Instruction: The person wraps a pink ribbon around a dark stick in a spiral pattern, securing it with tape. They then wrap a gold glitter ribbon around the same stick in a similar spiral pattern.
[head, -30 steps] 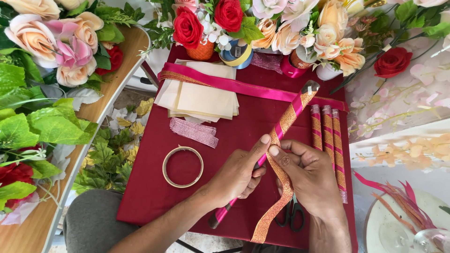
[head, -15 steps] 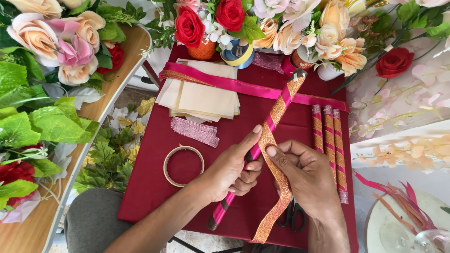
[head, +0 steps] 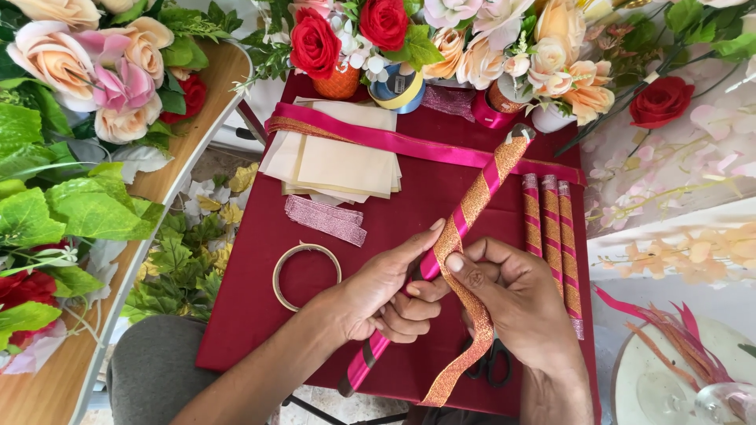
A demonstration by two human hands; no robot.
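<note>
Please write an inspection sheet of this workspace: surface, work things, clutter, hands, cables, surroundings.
Surface: dark red cloth over a small table.
Work things: stick partly wrapped in pink and orange glitter ribbon.
Clutter: three wrapped sticks, paper sheets, ring, scissors, ribbon rolls.
Hands: left hand grips the stick; right hand fingers pinch the ribbon.
Cables: nothing seen.
Surroundings: artificial flowers, leaves.

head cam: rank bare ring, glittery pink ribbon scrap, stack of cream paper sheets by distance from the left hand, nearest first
From the left hand:
1. Bare ring, flat on the maroon cloth, just to the hand's left.
2. Glittery pink ribbon scrap, above the ring, further up the cloth.
3. Stack of cream paper sheets, farthest, near the flowers at the cloth's far end.
</note>
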